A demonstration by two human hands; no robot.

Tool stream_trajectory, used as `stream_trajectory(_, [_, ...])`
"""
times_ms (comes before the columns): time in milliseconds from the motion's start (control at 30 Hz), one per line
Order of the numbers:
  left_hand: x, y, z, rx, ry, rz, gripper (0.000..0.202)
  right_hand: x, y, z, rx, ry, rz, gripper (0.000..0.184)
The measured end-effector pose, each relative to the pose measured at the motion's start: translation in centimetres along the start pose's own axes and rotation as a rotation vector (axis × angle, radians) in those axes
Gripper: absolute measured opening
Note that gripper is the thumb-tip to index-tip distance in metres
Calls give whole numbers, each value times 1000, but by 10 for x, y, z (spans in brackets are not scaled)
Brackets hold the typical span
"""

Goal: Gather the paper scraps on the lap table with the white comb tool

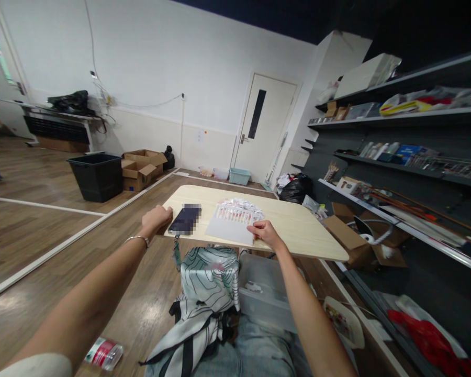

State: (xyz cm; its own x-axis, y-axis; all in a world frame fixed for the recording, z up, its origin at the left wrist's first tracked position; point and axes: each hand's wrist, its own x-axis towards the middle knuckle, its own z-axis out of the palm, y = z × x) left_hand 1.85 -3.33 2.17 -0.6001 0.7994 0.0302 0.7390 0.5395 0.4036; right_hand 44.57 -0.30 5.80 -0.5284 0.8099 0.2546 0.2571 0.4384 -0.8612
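My right hand [264, 232] pinches the right edge of a white paper sheet [228, 230] lying on the light wooden table [302, 230]. Along the sheet's far edge runs a row of narrow white and pinkish strips [233, 213]. Just behind them is a loose pile of small white and pink pieces [248, 204], too small to make out. My left hand [157, 218] is closed at the table's left edge, with its fingertips hidden. Between the hands, nearer my left one, a dark phone [183, 219] lies flat, partly pixelated, with a strap [176, 254] hanging over the edge.
Below the table stand a translucent plastic box [265, 293] and a patterned bag [210, 272] by my legs. A bottle [104, 354] lies on the floor at left. Shelves [396, 115] and an open carton [343, 235] line the right; a black bin [96, 178] stands left.
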Motion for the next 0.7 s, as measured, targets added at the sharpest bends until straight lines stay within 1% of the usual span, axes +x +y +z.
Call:
stream_trajectory(300, [0,0,0,0,8,4,68,-1,4,-1,-16,-28,-7,56])
stream_trajectory(533, [-3,1,-1,6,16,4,68,-1,6,-3,-38,-95,-1,56])
stream_trajectory(633, [-3,1,0,6,21,9,69,-2,7,-4,-22,-77,3,58])
stream_trajectory(700, [-3,0,0,7,18,5,69,-1,9,-5,20,-28,10,58])
